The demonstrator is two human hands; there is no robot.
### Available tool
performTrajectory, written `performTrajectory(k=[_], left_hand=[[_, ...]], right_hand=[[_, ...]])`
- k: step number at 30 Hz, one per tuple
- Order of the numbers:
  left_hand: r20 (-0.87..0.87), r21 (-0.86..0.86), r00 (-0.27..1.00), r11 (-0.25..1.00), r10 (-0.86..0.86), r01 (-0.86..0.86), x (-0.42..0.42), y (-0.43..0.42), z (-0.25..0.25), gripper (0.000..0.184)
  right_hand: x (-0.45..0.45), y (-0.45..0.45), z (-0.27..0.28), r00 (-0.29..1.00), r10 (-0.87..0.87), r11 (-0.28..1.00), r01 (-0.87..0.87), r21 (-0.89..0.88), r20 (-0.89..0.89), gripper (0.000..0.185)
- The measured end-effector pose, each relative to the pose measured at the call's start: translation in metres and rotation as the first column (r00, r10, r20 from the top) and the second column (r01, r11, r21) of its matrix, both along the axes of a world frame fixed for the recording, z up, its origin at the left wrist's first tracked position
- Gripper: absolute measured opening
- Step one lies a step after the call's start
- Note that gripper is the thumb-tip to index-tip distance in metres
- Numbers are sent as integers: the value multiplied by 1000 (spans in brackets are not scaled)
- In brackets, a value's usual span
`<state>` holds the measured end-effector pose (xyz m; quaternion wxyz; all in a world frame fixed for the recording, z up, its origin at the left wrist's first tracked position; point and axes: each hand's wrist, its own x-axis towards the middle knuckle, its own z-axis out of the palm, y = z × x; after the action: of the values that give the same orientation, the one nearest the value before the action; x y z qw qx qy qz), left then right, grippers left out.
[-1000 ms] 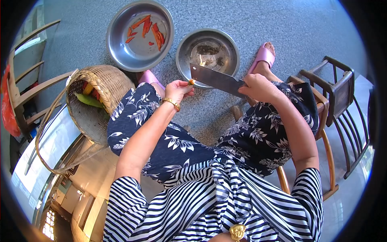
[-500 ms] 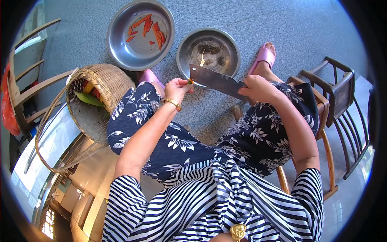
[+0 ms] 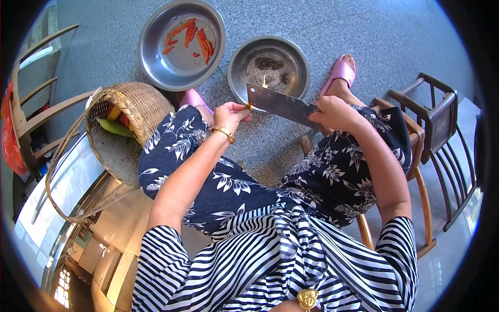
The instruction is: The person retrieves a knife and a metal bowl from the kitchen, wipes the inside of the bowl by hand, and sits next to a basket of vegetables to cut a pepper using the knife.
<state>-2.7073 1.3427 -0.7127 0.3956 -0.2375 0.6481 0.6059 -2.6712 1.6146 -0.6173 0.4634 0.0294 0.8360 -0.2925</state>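
Between the fingertips of my left hand is a small orange and green piece, mostly covered by the fingers. My right hand is wrapped round the handle of a cleaver, its blade pointing left with the tip end beside the small piece. Behind the blade, a metal basin on the floor holds a dark wet patch and a pale sliver. Farther left stands a larger metal basin with several red-orange strips in it.
On the left a wicker basket lies tilted, with a green pod and red and yellow things inside. Wooden chairs stand at the far left and on the right. My feet in pink slippers flank the smaller basin.
The cleaver and my left fingertips have shifted slightly, staying close together. Less of the small piece shows than a second ago. The basins look much the same.
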Motion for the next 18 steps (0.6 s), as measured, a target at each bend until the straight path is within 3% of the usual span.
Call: performTrajectory(k=[5, 8, 11, 13, 18], left_hand=[[-10, -20, 996, 996, -85, 85, 0, -3, -1, 14], [-11, -29, 996, 996, -88, 88, -2, -2, 2, 13], [-79, -146, 971, 966, -227, 214, -3, -1, 2, 13], [-156, -162, 963, 968, -219, 194, -1, -1, 1, 11], [-169, -162, 962, 968, -216, 189, -1, 0, 2, 11]], right_hand=[[4, 6, -12, 994, 31, 994, -20, 104, -105, 35], [-5, 7, -3, 1000, 15, 994, -17, 104, 21, 33], [-4, 3, -1, 996, -10, 999, 7, 34, 89, 34], [2, 2, -3, 997, 12, 1000, -14, -26, -77, 37], [6, 2, -11, 996, 2, 1000, 0, 17, -89, 36]])
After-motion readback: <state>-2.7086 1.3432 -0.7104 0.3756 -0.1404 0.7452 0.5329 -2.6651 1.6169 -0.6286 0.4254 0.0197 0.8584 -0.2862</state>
